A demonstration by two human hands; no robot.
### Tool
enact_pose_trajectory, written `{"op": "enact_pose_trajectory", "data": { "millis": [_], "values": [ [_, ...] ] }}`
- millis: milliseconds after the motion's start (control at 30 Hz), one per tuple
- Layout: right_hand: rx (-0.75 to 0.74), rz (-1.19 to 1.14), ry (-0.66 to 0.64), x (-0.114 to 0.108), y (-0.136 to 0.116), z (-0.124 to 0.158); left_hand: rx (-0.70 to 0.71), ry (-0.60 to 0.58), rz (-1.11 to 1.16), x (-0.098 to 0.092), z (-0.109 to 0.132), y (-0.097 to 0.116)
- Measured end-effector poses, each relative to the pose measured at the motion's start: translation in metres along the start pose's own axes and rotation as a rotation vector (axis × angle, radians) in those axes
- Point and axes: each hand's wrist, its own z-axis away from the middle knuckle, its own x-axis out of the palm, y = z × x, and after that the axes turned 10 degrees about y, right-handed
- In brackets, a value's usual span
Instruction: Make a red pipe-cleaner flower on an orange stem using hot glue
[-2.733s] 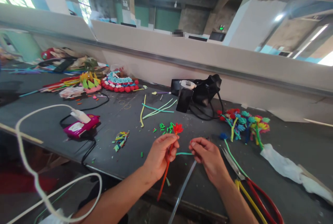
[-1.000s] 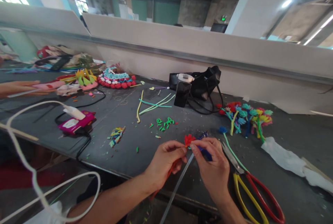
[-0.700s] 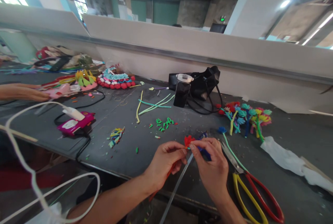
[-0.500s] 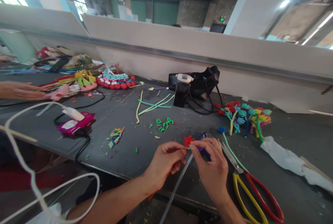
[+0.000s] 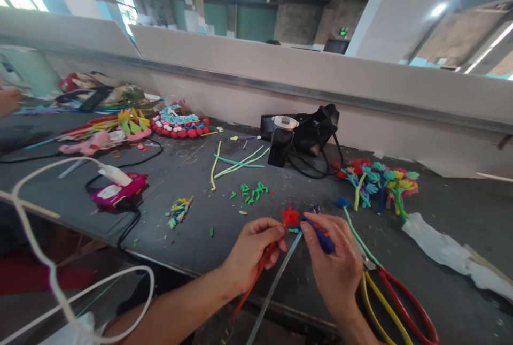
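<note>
My left hand (image 5: 256,246) pinches a red pipe-cleaner flower (image 5: 290,216) just below its head. Its orange-red stem (image 5: 254,285) trails down past the palm. Close to the flower's right side, my right hand (image 5: 332,251) has thumb and forefinger together; what they hold, if anything, is hidden. A blue object (image 5: 324,242) shows partly behind the right fingers, its kind unclear. Between the hands a translucent stick (image 5: 274,283) slants down over the table's edge. Scissors (image 5: 371,265) with one red and one yellow handle lie beside my right wrist.
Green clippings (image 5: 253,193) and mixed coloured clippings (image 5: 179,211) lie beyond my hands. Finished flowers (image 5: 374,176) are bunched at right, near a black bag (image 5: 316,128) and a phone (image 5: 280,147). A magenta power strip (image 5: 120,192) with a white cable is at left. Another person's hand (image 5: 8,101) shows far left.
My right fingers have moved right, away from the red flower, which now shows more fully along with its stem. The other person's hand has drawn back to the far left.
</note>
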Motion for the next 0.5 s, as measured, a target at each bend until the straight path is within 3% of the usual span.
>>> {"op": "enact_pose_trajectory", "data": {
  "millis": [500],
  "values": [
    [-0.041, -0.024, -0.047, 0.003, 0.0018, 0.0017, -0.046, -0.031, 0.093, -0.0026, -0.0017, 0.0022]
  ]
}}
